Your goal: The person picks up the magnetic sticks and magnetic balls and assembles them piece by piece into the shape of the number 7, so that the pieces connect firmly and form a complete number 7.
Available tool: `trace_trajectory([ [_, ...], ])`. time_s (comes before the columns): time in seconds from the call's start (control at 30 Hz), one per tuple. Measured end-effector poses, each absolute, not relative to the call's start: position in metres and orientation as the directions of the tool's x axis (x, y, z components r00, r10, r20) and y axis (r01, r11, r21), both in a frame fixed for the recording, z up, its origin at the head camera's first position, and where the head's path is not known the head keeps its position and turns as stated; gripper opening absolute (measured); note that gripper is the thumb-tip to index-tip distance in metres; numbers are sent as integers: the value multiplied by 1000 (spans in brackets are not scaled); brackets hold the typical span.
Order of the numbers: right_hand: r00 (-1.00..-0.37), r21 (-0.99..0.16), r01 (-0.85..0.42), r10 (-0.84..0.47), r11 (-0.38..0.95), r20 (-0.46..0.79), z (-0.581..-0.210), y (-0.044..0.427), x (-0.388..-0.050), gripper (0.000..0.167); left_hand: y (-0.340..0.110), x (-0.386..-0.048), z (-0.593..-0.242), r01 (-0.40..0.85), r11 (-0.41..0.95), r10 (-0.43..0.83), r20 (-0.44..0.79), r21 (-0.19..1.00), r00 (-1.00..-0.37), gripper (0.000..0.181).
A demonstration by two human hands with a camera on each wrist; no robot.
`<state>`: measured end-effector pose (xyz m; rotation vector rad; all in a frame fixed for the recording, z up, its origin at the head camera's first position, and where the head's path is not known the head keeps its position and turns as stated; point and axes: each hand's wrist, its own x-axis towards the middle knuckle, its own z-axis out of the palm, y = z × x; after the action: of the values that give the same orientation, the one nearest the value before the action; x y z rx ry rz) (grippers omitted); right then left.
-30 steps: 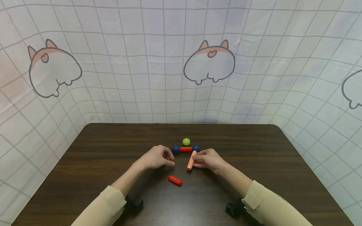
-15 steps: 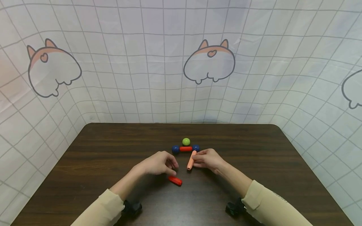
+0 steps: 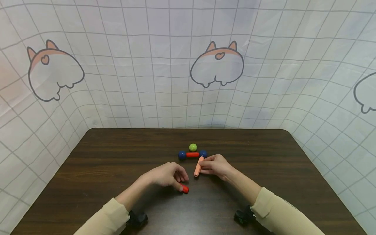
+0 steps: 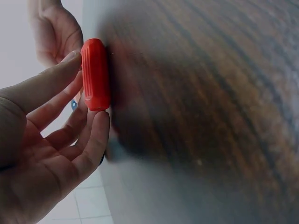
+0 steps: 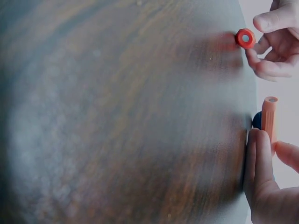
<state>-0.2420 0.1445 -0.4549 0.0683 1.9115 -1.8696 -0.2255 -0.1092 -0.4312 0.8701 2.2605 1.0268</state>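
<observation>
My left hand reaches over a short red magnetic rod lying on the table, its thumb and fingers spread at either side. The rod's facing end shows a silvery disc in the right wrist view. The thumb looks slightly apart from it there; whether a finger touches it I cannot tell. With thumb and fingers my right hand pinches a peach magnetic rod, tilted, its far end close to or at the right blue ball. Another red rod lies between that ball and a left blue ball.
A green ball sits just behind the far red rod. All of it is on a dark wood-grain table. A white grid-patterned curtain surrounds the back and sides. Black wrist devices sit below both sleeves.
My left hand has come down and toward me from beside the left blue ball to the near red rod, now partly covering it. The right hand and peach rod have stayed in place.
</observation>
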Motion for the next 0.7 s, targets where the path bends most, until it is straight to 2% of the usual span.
trace_trajectory([
  [0.2, -891, -934, 350, -282, 74, -356, -454, 145, -242, 37, -107, -226, -436, 331, 502, 739, -198, 799, -644, 29],
  [0.7, -891, -935, 346, -288, 76, -352, -455, 146, -242, 39, -105, -224, -434, 354, 530, 736, -211, 771, -643, 29],
])
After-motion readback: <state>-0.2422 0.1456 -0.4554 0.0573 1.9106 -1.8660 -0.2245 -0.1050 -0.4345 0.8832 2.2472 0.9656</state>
